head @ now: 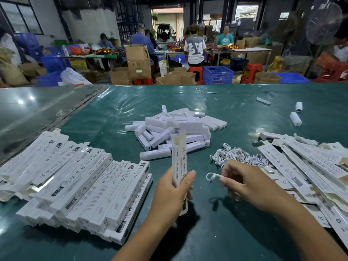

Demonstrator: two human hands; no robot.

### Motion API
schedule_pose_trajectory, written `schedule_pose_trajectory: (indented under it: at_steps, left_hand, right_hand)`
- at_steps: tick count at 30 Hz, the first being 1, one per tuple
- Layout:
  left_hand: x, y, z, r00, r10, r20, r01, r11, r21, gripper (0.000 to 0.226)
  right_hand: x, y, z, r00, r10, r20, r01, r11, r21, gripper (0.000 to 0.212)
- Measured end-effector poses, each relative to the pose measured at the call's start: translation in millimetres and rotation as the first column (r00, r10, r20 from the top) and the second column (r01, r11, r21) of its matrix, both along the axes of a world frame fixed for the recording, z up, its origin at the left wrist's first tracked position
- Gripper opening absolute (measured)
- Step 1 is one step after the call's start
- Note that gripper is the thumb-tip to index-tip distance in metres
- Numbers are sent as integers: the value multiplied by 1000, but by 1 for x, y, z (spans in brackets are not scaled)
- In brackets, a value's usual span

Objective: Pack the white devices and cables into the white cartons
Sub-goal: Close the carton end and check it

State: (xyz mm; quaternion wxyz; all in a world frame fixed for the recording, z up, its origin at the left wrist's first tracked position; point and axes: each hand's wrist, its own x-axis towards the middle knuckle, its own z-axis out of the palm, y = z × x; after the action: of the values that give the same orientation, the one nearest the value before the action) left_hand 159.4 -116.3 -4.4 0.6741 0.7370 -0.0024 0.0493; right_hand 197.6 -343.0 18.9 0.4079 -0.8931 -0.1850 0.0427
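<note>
My left hand (174, 191) grips a narrow white carton (179, 157) upright, its top flap open. Just to its right, my right hand (243, 182) pinches a small coiled white cable (211, 176) between thumb and fingertips. A heap of white stick-shaped devices (175, 129) lies in the middle of the green table. A tangle of white cables (235, 154) sits behind my right hand. Filled cartons (90, 189) are stacked in rows at the left. Flat, unfolded cartons (305, 166) are spread at the right.
The green table cover (113, 110) stretches to the far edge, with a few stray devices (295, 118) at the back right. Beyond the table are cardboard boxes, blue crates, red stools and several seated people at other benches.
</note>
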Motion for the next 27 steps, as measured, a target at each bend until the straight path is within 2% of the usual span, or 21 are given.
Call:
schedule_pose_trajectory:
  at_steps: [3, 6, 10, 12, 14, 16, 18, 20, 22, 27]
  left_hand:
    - [-1, 0, 2, 998, -47, -41, 45, 997, -62, 47]
    - [-2, 0, 2, 988, -144, -58, 132, 976, -173, 41]
    - [-4, 1, 5, 946, -322, -43, 296, 909, -295, 29]
    - [-6, 1, 5, 918, -397, -9, 375, 875, -305, 26]
    - [-7, 0, 5, 920, -392, 5, 370, 864, -343, 28]
    - [-6, 0, 6, 935, -354, 22, 337, 866, -369, 25]
    - [-5, 0, 6, 945, -327, 29, 312, 867, -389, 22]
    - [-4, 1, 6, 949, -316, 14, 294, 864, -409, 28]
    - [-4, 2, 7, 941, -339, -13, 301, 854, -425, 34]
    - [-3, 4, 10, 934, -352, -59, 275, 815, -509, 29]
  right_hand:
    - [-5, 10, 4, 991, 135, 19, -136, 975, 175, 19]
    - [-10, 17, 3, 980, 197, 16, -194, 943, 271, 15]
    - [-15, 25, 4, 978, 206, 43, -207, 907, 368, 3]
    - [-17, 34, 2, 983, 167, 76, -184, 879, 441, 8]
    - [-19, 42, -1, 988, 112, 109, -150, 872, 465, 9]
    - [-21, 47, -3, 991, 112, 71, -133, 840, 526, 13]
    - [-22, 47, -4, 983, 181, -8, -139, 780, 610, 18]
    - [-21, 47, -6, 965, 260, -27, -182, 743, 644, 18]
    - [-21, 48, -7, 965, 260, -24, -184, 741, 645, 18]
    - [-20, 50, -7, 973, 220, -64, -118, 719, 685, 23]
